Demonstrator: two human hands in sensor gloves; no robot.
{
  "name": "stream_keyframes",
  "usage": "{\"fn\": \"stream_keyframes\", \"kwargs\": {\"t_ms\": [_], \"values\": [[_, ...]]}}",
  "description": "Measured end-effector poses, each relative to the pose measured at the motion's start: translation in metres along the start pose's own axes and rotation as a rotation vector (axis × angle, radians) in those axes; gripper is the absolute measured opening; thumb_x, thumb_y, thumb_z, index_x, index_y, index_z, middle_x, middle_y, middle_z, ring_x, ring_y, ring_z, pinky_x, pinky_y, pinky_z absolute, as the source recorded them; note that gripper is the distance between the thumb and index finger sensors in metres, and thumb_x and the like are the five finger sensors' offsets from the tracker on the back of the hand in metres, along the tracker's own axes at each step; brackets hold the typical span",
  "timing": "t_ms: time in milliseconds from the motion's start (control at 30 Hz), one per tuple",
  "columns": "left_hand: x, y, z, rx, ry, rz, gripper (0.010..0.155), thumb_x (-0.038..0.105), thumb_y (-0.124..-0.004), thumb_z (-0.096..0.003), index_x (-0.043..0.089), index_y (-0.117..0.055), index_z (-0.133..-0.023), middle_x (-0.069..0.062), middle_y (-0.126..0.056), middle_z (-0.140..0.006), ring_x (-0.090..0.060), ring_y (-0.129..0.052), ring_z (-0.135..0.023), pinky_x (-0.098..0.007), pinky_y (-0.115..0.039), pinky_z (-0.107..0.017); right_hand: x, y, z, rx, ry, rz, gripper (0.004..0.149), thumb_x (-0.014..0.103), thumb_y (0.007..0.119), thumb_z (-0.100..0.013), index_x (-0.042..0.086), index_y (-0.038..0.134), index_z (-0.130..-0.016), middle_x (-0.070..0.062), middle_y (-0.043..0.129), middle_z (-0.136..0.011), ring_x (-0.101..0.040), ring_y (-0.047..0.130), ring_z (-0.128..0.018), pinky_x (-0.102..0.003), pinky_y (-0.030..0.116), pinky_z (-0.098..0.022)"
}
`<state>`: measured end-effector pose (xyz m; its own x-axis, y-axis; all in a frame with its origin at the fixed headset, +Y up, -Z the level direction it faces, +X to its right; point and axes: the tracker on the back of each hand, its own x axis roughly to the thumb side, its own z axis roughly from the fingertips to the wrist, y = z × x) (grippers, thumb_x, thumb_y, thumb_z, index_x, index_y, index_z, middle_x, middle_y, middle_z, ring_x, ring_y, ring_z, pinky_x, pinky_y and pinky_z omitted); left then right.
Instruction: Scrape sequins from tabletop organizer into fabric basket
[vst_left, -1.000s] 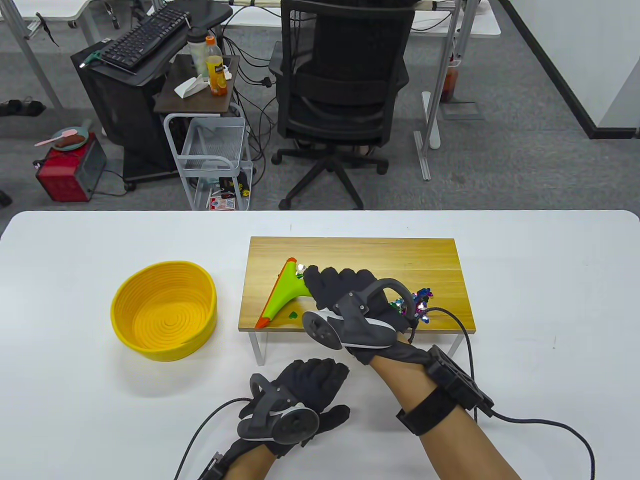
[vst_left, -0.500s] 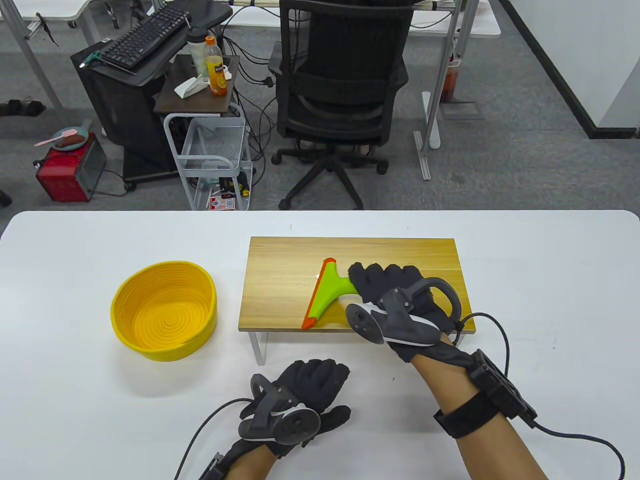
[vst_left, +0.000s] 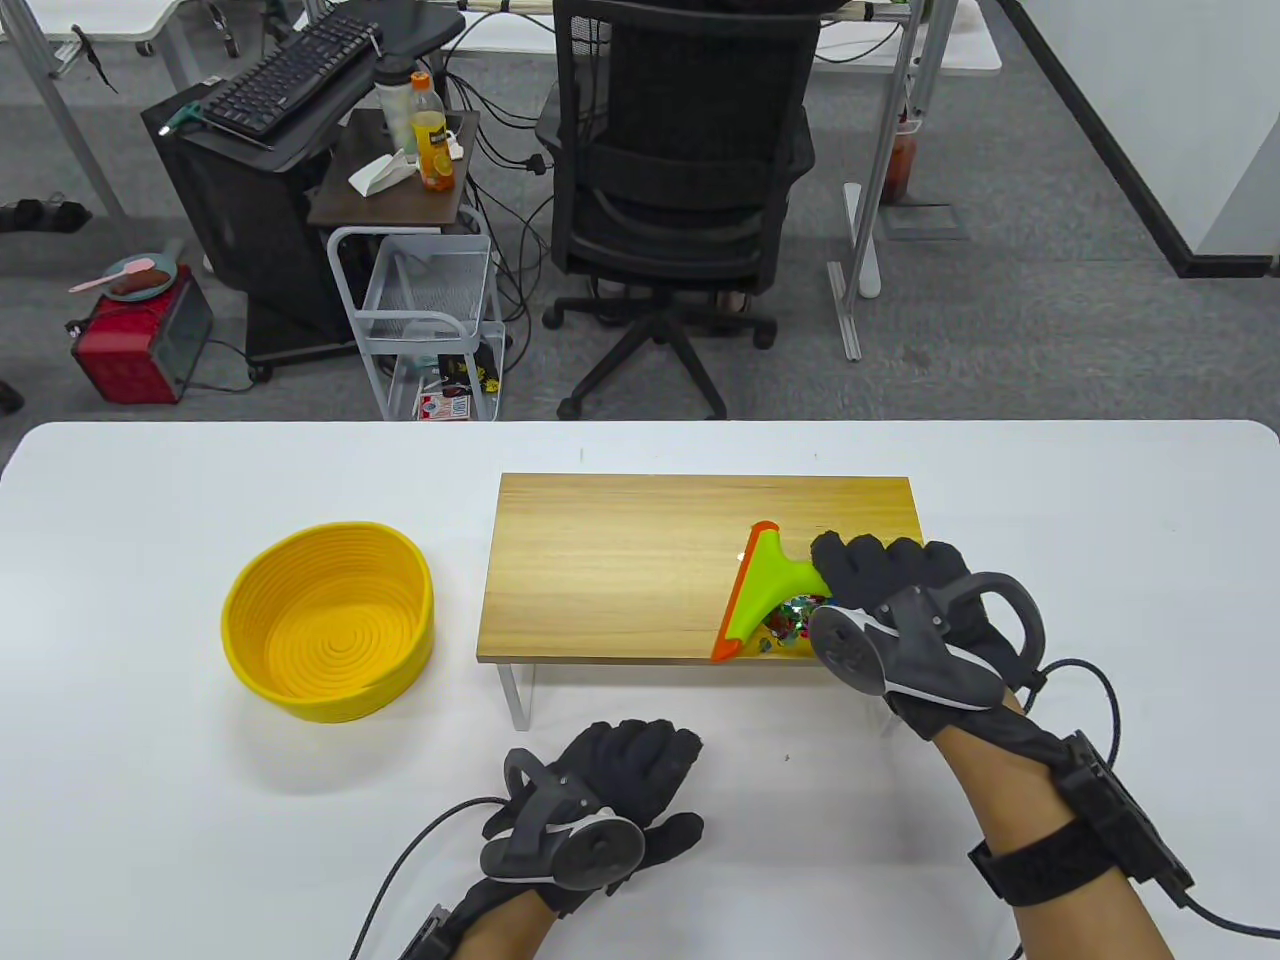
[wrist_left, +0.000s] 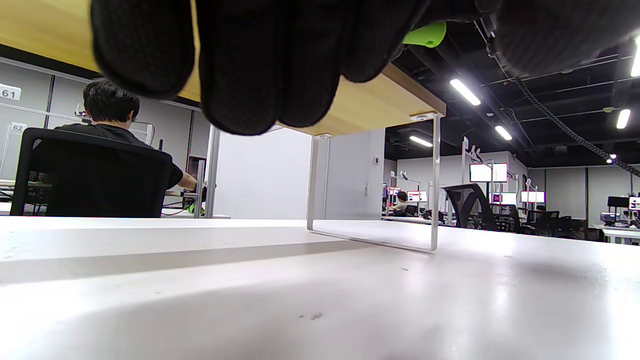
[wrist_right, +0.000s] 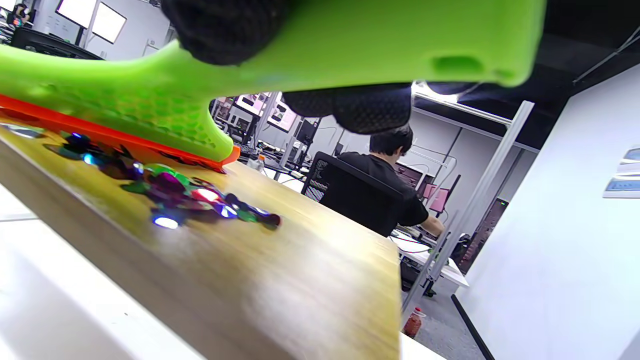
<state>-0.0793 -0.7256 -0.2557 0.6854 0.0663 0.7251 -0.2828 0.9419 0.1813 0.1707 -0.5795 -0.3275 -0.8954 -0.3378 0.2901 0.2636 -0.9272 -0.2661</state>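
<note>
My right hand (vst_left: 860, 570) grips the handle of a green scraper (vst_left: 768, 590) with an orange blade (vst_left: 738, 595). The blade rests on the right part of the wooden tabletop organizer (vst_left: 610, 570). A small pile of coloured sequins (vst_left: 790, 622) lies just right of the blade, under the handle, near the organizer's front edge. In the right wrist view the sequins (wrist_right: 190, 196) lie on the wood beside the orange blade (wrist_right: 125, 140). The yellow fabric basket (vst_left: 330, 620) stands on the table left of the organizer. My left hand (vst_left: 640, 745) rests flat on the table in front of the organizer, holding nothing.
The organizer stands on thin white metal legs (wrist_left: 372, 185) above the white table (vst_left: 1100, 560). Beyond the table's far edge are a black office chair (vst_left: 680, 180) and a wire cart (vst_left: 430, 310). The right hand's cable (vst_left: 1090, 670) trails over the table.
My right hand has carried the scraper from the organizer's left part across to its right part, and the blade is now just left of the sequin pile. The left hand has stayed still.
</note>
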Motion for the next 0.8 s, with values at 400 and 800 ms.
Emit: {"fn": "stream_keyframes", "kwargs": {"t_ms": [400, 800], "values": [[0.001, -0.001, -0.001, -0.001, -0.001, -0.003, 0.076, 0.069, -0.073, -0.0406, 0.017, -0.068, -0.096, -0.016, -0.086, -0.094, -0.039, -0.094, -0.075, -0.062, -0.079, -0.053, -0.02, -0.009, 0.015, -0.059, 0.052, -0.031, 0.061, 0.028, 0.067, -0.051, 0.02, 0.058, -0.11, -0.01, 0.076, -0.103, -0.039, 0.088, -0.081, -0.059, 0.069, -0.065], [0.001, -0.001, 0.0, 0.0, -0.001, -0.003, 0.076, 0.069, -0.073, -0.0406, 0.017, -0.068, -0.096, -0.015, -0.086, -0.094, -0.039, -0.094, -0.075, -0.062, -0.079, -0.053, -0.002, -0.012, 0.003, -0.118, 0.166, 0.021, 0.056, 0.038, 0.08, -0.057, 0.012, 0.069, -0.105, -0.017, 0.09, -0.09, -0.035, 0.1, -0.058, -0.039, 0.086, -0.041]]}}
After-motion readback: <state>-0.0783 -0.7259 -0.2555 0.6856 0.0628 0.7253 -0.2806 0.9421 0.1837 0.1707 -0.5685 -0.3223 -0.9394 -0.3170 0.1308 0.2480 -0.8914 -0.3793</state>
